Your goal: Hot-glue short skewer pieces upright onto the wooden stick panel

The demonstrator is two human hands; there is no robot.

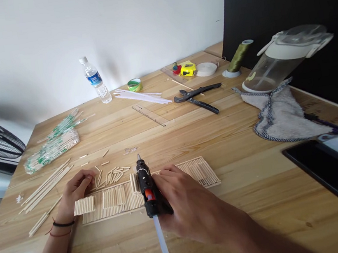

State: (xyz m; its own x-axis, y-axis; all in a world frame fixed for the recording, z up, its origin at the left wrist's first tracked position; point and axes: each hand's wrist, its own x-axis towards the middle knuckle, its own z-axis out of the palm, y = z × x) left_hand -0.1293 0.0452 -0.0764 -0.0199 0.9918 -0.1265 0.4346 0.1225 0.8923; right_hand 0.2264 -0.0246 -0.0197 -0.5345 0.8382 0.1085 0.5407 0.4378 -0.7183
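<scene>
My right hand (184, 195) is wrapped round a black hot glue gun (145, 179), its nozzle pointing away from me and a long clear glue stick (163, 243) coming out of its back. Beneath the gun lies a long panel of short wooden sticks (97, 212), partly hidden by the gun and hand. Smaller stick pieces rest on it, one a little panel (84, 205) at its left end. Beyond that end, my left hand (79, 186) has its fingers curled together beside loose cut sticks (116, 175); whatever they pinch is hidden.
Long sticks (47, 186) and bagged sticks (52, 150) lie left. Behind are a water bottle (96, 80), a ruler (149, 115), black cutters (198, 97) and a yellow tape measure (188, 69). A jug (284, 59) on a cloth (279, 116) and a black tablet-like slab (328, 180) are right.
</scene>
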